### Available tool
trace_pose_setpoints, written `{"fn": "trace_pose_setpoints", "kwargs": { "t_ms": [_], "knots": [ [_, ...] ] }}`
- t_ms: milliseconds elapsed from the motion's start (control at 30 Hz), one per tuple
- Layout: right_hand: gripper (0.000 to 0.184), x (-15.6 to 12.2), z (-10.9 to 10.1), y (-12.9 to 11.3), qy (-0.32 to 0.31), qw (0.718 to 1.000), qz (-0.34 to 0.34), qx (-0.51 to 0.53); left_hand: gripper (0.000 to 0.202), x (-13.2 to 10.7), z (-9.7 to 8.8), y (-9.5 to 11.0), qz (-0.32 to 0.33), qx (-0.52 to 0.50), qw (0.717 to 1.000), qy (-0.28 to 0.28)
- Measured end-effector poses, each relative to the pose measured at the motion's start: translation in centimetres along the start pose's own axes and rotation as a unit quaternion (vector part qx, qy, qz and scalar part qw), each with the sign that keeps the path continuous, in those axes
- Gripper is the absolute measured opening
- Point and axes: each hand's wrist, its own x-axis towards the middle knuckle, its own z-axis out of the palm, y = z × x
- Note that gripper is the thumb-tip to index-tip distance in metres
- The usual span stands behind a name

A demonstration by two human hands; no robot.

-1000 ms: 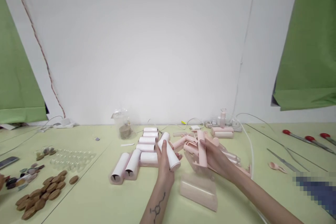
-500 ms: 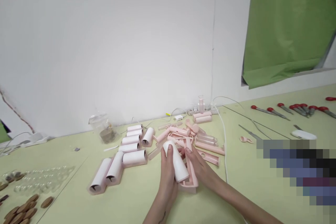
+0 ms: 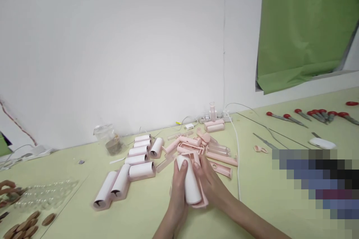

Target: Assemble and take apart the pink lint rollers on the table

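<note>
In the middle foreground my left hand [image 3: 178, 183] is closed around a white paper roll [image 3: 190, 185], its thumb lying along the side. Fingers of my right hand [image 3: 209, 181] grip a pink plastic frame [image 3: 193, 155], which lies against the roll's right side. Both hands are close together, and part of the frame is hidden behind the roll and fingers. Just beyond them lies a pile of pink plastic parts [image 3: 189, 141], among them handles and clear covers. To the left stand several white rolls in pale pink cases [image 3: 141, 170].
A plastic bag [image 3: 109, 140] sits near the wall. At lower left are wooden pieces [image 3: 26, 226], clear beads [image 3: 47, 194] and what look like another person's fingers [image 3: 8, 185]. Red-handled tools [image 3: 316, 114] lie at right. A white cable [image 3: 238, 164] crosses the table beside the pink parts.
The pink frame has come in closer against the white roll, and my right hand has moved left with it. The view has shifted slightly. Fingers have appeared at the far left edge.
</note>
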Motion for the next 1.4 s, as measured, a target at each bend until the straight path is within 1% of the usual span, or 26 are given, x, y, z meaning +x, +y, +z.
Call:
{"fn": "trace_pose_setpoints", "kwargs": {
  "t_ms": [67, 133, 167, 233, 300, 367, 433, 500, 533, 567, 633, 700, 767, 833, 900, 967, 1067, 1167, 1233, 1300, 1367, 1400],
  "knots": [
    [0.036, 0.0, 0.1, 0.0, 0.021, 0.999, -0.027, -0.015, 0.052, 0.3, -0.2, 0.4, 0.007, 0.061, 0.998, -0.011],
    [0.04, 0.4, -0.6, -0.1, 0.027, 0.998, -0.059, -0.023, 0.06, 0.5, -0.5, 1.2, 0.016, 0.126, 0.991, -0.043],
    [0.039, 0.6, -1.2, -0.3, 0.015, 0.996, -0.079, -0.026, 0.063, 0.6, -0.7, 1.8, 0.025, 0.158, 0.985, -0.061],
    [0.033, 1.3, -2.7, -0.7, -0.045, 0.991, -0.121, -0.038, 0.065, 0.4, -1.3, 3.0, 0.052, 0.234, 0.966, -0.094],
    [0.027, 1.9, -4.0, -1.3, -0.121, 0.976, -0.165, -0.074, 0.064, -0.2, -2.2, 4.2, 0.092, 0.324, 0.935, -0.111],
    [0.024, 2.2, -4.7, -1.8, -0.171, 0.954, -0.208, -0.132, 0.062, -1.2, -3.3, 5.1, 0.11, 0.425, 0.891, -0.116],
    [0.025, 2.1, -4.4, -2.3, -0.199, 0.924, -0.252, -0.208, 0.058, -2.2, -4.3, 5.7, 0.11, 0.518, 0.838, -0.13],
    [0.023, 1.5, -3.6, -2.7, -0.221, 0.887, -0.288, -0.284, 0.057, -2.9, -5.1, 6.1, 0.123, 0.582, 0.786, -0.167],
    [0.022, 1.2, -3.2, -2.9, -0.229, 0.872, -0.298, -0.315, 0.058, -3.2, -5.4, 6.2, 0.135, 0.6, 0.766, -0.185],
    [0.021, 0.9, -2.9, -3.0, -0.232, 0.861, -0.304, -0.336, 0.061, -3.4, -5.5, 6.3, 0.15, 0.61, 0.752, -0.197],
    [0.023, 0.1, -2.6, -3.3, -0.236, 0.855, -0.306, -0.345, 0.066, -3.7, -5.6, 6.4, 0.168, 0.625, 0.734, -0.206],
    [0.024, -0.5, -2.8, -3.7, -0.243, 0.861, -0.299, -0.331, 0.067, -4.0, -5.3, 6.5, 0.175, 0.641, 0.717, -0.211],
    [0.022, -1.0, -3.3, -4.0, -0.255, 0.868, -0.289, -0.314, 0.063, -4.5, -4.8, 6.5, 0.173, 0.656, 0.701, -0.219],
    [0.021, -1.5, -3.8, -4.3, -0.27, 0.871, -0.281, -0.299, 0.053, -5.0, -4.3, 6.7, 0.165, 0.663, 0.694, -0.226],
    [0.021, -1.8, -4.0, -4.6, -0.287, 0.871, -0.279, -0.286, 0.047, -5.4, -4.0, 6.8, 0.162, 0.658, 0.7, -0.227],
    [0.022, -2.0, -4.1, -4.7, -0.298, 0.873, -0.277, -0.271, 0.048, -5.6, -3.8, 6.8, 0.166, 0.65, 0.705, -0.23],
    [0.016, -2.4, -4.0, -4.7, -0.298, 0.882, -0.269, -0.248, 0.05, -5.9, -3.9, 6.8, 0.17, 0.649, 0.697, -0.251],
    [0.013, -2.5, -4.0, -4.8, -0.301, 0.889, -0.263, -0.222, 0.039, -6.5, -3.9, 6.9, 0.171, 0.651, 0.693, -0.257],
    [0.011, -2.1, -4.2, -5.0, -0.298, 0.901, -0.241, -0.204, 0.036, -6.9, -3.8, 7.2, 0.156, 0.655, 0.698, -0.245],
    [0.012, -1.4, -4.8, -5.1, -0.293, 0.916, -0.198, -0.189, 0.039, -7.0, -3.7, 7.4, 0.126, 0.655, 0.707, -0.235],
    [0.016, -0.6, -5.6, -5.0, -0.31, 0.921, -0.157, -0.173, 0.044, -6.8, -3.8, 7.3, 0.107, 0.642, 0.722, -0.234],
    [0.019, -0.3, -6.0, -4.8, -0.325, 0.921, -0.142, -0.16, 0.044, -6.6, -3.8, 7.2, 0.104, 0.631, 0.732, -0.235]
  ]
}}
